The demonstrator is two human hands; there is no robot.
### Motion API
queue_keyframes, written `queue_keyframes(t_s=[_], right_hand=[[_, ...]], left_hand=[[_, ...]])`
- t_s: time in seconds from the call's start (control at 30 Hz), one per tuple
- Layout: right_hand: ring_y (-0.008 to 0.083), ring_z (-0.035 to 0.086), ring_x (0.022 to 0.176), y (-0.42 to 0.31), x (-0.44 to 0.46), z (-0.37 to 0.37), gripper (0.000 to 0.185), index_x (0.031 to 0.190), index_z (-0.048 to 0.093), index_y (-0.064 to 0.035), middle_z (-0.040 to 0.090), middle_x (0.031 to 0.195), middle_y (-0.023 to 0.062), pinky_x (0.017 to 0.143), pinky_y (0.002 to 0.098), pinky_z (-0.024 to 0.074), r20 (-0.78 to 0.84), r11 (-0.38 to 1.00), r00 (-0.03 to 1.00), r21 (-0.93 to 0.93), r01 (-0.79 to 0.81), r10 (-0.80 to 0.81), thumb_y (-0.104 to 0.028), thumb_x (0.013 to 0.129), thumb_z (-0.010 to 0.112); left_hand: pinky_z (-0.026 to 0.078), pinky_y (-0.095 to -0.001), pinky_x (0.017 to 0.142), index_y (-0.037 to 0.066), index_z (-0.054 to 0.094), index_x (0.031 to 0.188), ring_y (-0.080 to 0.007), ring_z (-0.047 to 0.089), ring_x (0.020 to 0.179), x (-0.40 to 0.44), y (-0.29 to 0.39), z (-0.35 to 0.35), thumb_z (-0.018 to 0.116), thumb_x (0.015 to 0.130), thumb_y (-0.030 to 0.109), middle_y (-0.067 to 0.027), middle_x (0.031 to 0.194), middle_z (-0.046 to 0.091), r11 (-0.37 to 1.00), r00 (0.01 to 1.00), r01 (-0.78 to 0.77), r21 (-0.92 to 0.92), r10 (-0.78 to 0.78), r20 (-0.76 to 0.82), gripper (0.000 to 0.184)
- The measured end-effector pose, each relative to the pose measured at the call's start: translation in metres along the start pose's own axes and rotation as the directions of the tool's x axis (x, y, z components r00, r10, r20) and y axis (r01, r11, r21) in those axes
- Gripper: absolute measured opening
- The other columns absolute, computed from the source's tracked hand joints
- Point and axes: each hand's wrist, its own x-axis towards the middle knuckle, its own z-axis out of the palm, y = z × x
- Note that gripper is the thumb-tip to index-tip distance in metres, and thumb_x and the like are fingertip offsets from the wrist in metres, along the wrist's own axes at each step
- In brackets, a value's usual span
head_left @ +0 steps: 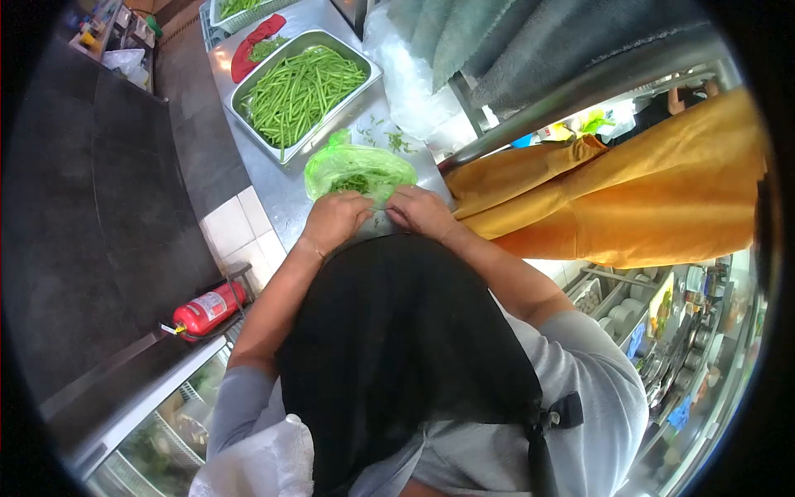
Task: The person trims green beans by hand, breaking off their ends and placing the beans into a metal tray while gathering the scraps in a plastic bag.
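Both hands are together at the near rim of a light green plastic bag (pixel 319 176), which lies open on the steel table (pixel 286 199) with green scraps (pixel 354 182) inside. My left hand (pixel 336 219) is closed, its fingertips pinched at the bag's near edge. Facing it, a short gap away, my right hand (pixel 421 212) is closed in a similar pinch. What lies between the fingertips is too small or hidden to name. Just beyond the bag stands a deep metal pan (pixel 238 108) heaped with green beans (pixel 306 91).
A red cloth (pixel 257 50) and more greens (pixel 267 48) lie past the pan, with a crate (pixel 217 16) behind. Loose trimmings (pixel 399 142) and clear plastic (pixel 410 91) are to the right. Orange cloth (pixel 613 195) hangs beside my right arm. A fire extinguisher (pixel 209 311) stands at left.
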Motion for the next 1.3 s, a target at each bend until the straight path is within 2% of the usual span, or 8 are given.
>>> queue_keyframes(t_s=[0.13, 0.17, 0.23, 0.33, 0.53, 0.73, 0.9, 1.3], right_hand=[[0.0301, 0.071, 0.085, -0.007, 0.019, -0.005, 0.012, 0.093, 0.067, -0.0058, 0.068, 0.088, 0.0108, 0.073, 0.0440, 0.0577, -0.037, 0.998, 0.997, -0.007, 0.063, -0.063, -0.014, 0.090, 0.075], [0.0263, 0.072, 0.081, -0.006, 0.022, 0.002, 0.011, 0.094, 0.069, -0.0046, 0.071, 0.086, 0.0109, 0.072, 0.0410, 0.0576, 0.022, 0.927, 0.987, 0.341, -0.157, 0.159, -0.014, 0.091, 0.075], [0.0225, 0.072, 0.077, -0.003, 0.027, 0.015, 0.011, 0.094, 0.072, -0.0033, 0.074, 0.085, 0.0109, 0.071, 0.0380, 0.0575, 0.149, 0.696, 0.930, 0.626, -0.352, 0.335, -0.013, 0.092, 0.075], [0.0069, 0.063, 0.073, -0.005, 0.034, 0.015, 0.010, 0.097, 0.074, -0.0031, 0.073, 0.081, 0.0024, 0.070, 0.0276, 0.0531, 0.317, 0.483, 0.857, 0.722, -0.496, 0.405, -0.013, 0.095, 0.074], [0.0166, 0.069, 0.070, 0.005, 0.082, -0.009, 0.013, 0.090, 0.074, -0.0039, 0.074, 0.078, 0.0088, 0.069, 0.0343, 0.0557, -0.015, 0.805, 0.906, 0.465, -0.368, 0.423, -0.016, 0.090, 0.079], [0.0364, 0.074, 0.078, -0.028, 0.169, -0.066, 0.023, 0.089, 0.075, -0.0018, 0.075, 0.083, 0.0205, 0.073, 0.0448, 0.0580, -0.259, 0.912, 0.917, 0.358, -0.201, 0.303, -0.023, 0.095, 0.070], [0.0370, 0.075, 0.083, 0.013, 0.106, -0.009, 0.014, 0.092, 0.079, -0.0072, 0.076, 0.086, 0.0191, 0.078, 0.0485, 0.0586, 0.451, 0.986, 0.882, -0.147, -0.073, 0.133, -0.015, 0.091, 0.067], [0.0387, 0.073, 0.095, 0.036, 0.062, 0.033, 0.017, 0.099, 0.076, -0.0096, 0.072, 0.102, 0.0191, 0.084, 0.0520, 0.0588, 0.036, 0.893, 0.917, -0.245, -0.377, 0.397, -0.026, 0.095, 0.070]], left_hand=[[0.057, -0.0422, 0.073, 0.004, 0.078, 0.098, -0.0320, 0.072, 0.081, 0.006, -0.001, -0.014, 0.077, 0.088, 0.013, -0.0124, 0.085, 0.072, 0.972, 0.993, -0.109, 0.206, 0.114, -0.014, 0.013], [0.057, -0.0422, 0.073, 0.004, 0.078, 0.098, -0.0320, 0.072, 0.081, 0.006, 0.003, -0.014, 0.077, 0.088, 0.013, -0.0124, 0.085, 0.072, 0.971, 0.993, -0.112, 0.210, 0.118, -0.016, 0.013], [0.057, -0.0388, 0.069, 0.003, 0.079, 0.094, -0.0304, 0.072, 0.075, 0.006, 0.014, -0.010, 0.079, 0.089, 0.011, -0.0130, 0.086, 0.075, 0.956, 0.912, 0.090, -0.278, -0.191, -0.364, 0.010], [0.057, -0.0374, 0.066, 0.002, 0.079, 0.090, -0.0294, 0.071, 0.070, 0.009, 0.012, -0.016, 0.080, 0.090, 0.011, -0.0137, 0.085, 0.076, 0.882, 0.811, 0.202, -0.425, -0.394, -0.433, 0.009], [0.057, -0.0436, 0.068, 0.006, 0.079, 0.088, -0.0345, 0.071, 0.073, -0.006, -0.014, -0.013, 0.082, 0.092, 0.027, -0.0137, 0.088, 0.076, 0.900, 0.897, 0.435, -0.019, -0.435, -0.079, 0.022], [0.056, -0.0461, 0.088, 0.006, 0.079, 0.097, -0.0364, 0.070, 0.099, 0.013, -0.018, 0.013, 0.076, 0.090, 0.018, -0.0144, 0.098, 0.075, 0.993, 0.977, 0.102, -0.060, -0.112, -0.182, 0.014], [0.056, -0.0471, 0.089, 0.006, 0.078, 0.092, -0.0357, 0.068, 0.101, 0.030, -0.046, 0.039, 0.067, 0.092, 0.012, -0.0136, 0.104, 0.071, 0.998, 0.984, 0.014, 0.054, -0.005, -0.177, 0.013], [0.058, -0.0471, 0.085, 0.009, 0.076, 0.098, -0.0322, 0.069, 0.102, 0.011, -0.037, 0.033, 0.066, 0.092, 0.019, -0.0094, 0.102, 0.069, 0.953, 1.000, -0.007, 0.303, 0.010, -0.008, 0.015]])
